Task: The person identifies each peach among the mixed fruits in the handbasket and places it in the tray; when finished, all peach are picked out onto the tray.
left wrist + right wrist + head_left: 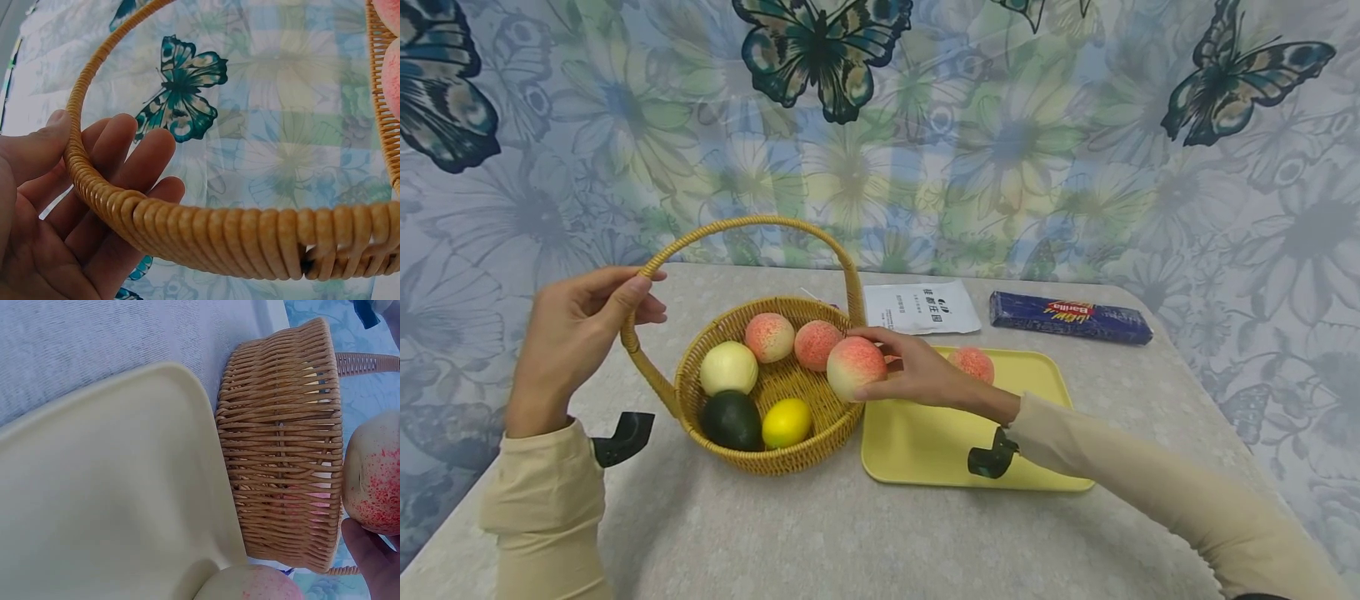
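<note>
My left hand (pixel 583 329) grips the handle (pixel 119 197) of a round wicker basket (pixel 767 462) on its left side, thumb on one side and fingers behind. Between the fingers and thumb of my right hand (pixel 917 371) is a peach (pixel 856 369), pale with a red blush, held over the basket's right rim. Inside the basket lie two peaches (pixel 770 337), a pale yellow round fruit (pixel 728 368), a dark green oval fruit (pixel 732 421) and a yellow lemon (pixel 787 423). Another peach (pixel 972 365) sits on the yellow tray (pixel 925 454), partly behind my right wrist.
Right beside the basket is the tray. Behind it lie a white printed packet (pixel 921 307) and a blue Barilla box (pixel 1070 317). A butterfly-patterned cloth (pixel 925 167) hangs along the table's back edge.
</note>
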`<state>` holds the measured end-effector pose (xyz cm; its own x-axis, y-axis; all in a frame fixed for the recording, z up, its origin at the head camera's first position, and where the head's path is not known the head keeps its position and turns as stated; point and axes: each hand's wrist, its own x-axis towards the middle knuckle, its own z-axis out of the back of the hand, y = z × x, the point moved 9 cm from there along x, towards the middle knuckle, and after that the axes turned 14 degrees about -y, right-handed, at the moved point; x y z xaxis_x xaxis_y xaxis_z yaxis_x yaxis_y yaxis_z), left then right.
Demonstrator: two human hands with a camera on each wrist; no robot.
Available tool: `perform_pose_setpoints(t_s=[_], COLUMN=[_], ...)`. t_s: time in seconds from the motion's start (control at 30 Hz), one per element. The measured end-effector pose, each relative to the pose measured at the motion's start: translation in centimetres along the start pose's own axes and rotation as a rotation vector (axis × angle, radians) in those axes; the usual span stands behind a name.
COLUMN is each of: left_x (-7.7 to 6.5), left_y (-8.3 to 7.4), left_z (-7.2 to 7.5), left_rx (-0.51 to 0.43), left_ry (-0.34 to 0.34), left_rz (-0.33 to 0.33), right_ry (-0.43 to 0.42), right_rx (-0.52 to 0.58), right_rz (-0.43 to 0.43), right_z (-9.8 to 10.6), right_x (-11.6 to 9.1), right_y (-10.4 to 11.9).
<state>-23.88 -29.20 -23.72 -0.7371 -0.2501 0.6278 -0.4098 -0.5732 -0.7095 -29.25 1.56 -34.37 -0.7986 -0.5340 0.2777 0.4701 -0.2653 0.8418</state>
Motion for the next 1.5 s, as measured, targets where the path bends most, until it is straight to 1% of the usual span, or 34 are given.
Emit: perform_pose_setpoints(t_s=[0.3, 0.5, 0.73, 0.87, 1.0, 1.23, 1.5], left_x=[0.5, 0.6, 0.9, 1.0, 1.1, 1.3, 1.5], left_y=[0.1, 0.1, 0.1, 0.2, 0.3, 0.5, 0.5], left_z=[-0.2, -0.3, -0.3, -0.2, -0.1, 0.0, -0.2], left_rx=[-0.014, -0.015, -0.024, -0.028, -0.026, -0.026, -0.025], left_ry=[0.002, 0.005, 0.010, 0.011, 0.011, 0.009, 0.016], left_rz=[-0.001, 0.006, 0.001, -0.001, 0.005, 0.016, 0.012], right_ry=[-0.032, -0.068, -0.120, -0.145, -0.156, -0.171, -0.213], right_rx=[0.068, 0.075, 0.122, 0.137, 0.155, 0.160, 0.129], right_rz=[0.009, -0.021, -0.065, -0.098, -0.107, -0.085, -0.132], right_z=[1.4, 2.6, 4.3, 4.9, 5.4, 6.1, 7.5], right_x=[-0.8, -1.3, -1.8, -1.9, -2.1, -2.8, -4.1], right_y=[-0.3, -0.8, -1.5, -2.1, -2.2, -2.2, -3.3])
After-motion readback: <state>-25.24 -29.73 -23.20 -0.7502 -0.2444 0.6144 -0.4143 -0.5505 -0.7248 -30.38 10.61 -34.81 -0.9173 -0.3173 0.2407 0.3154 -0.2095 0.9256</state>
